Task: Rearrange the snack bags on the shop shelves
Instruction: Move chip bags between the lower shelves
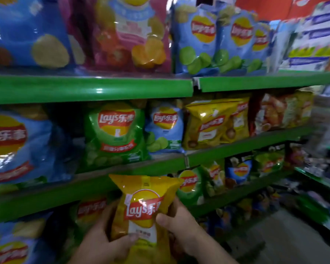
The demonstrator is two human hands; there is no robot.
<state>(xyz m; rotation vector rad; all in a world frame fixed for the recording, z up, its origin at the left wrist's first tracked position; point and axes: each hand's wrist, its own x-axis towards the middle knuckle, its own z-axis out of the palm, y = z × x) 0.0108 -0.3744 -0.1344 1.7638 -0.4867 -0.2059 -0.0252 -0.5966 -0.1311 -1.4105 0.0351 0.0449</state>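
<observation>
Between left hand (103, 241), right hand (180, 224): chip bag (141, 210), before shelf edge (65, 192).

Two bare hands show low in the view: the left hand (103, 242) sits to the left of the grip and the right hand (181, 225) to its right. Each runs back from the grip into a bare wrist, then the left forearm (84, 258) and the right forearm (213, 252), both uncovered as far as the picture's lower edge. On the near side of the grip the left thumb (130, 240) shows a short, rounded, plain nail, while the fingers on the far side are dim and blurred, so finer marks cannot be made out.
</observation>
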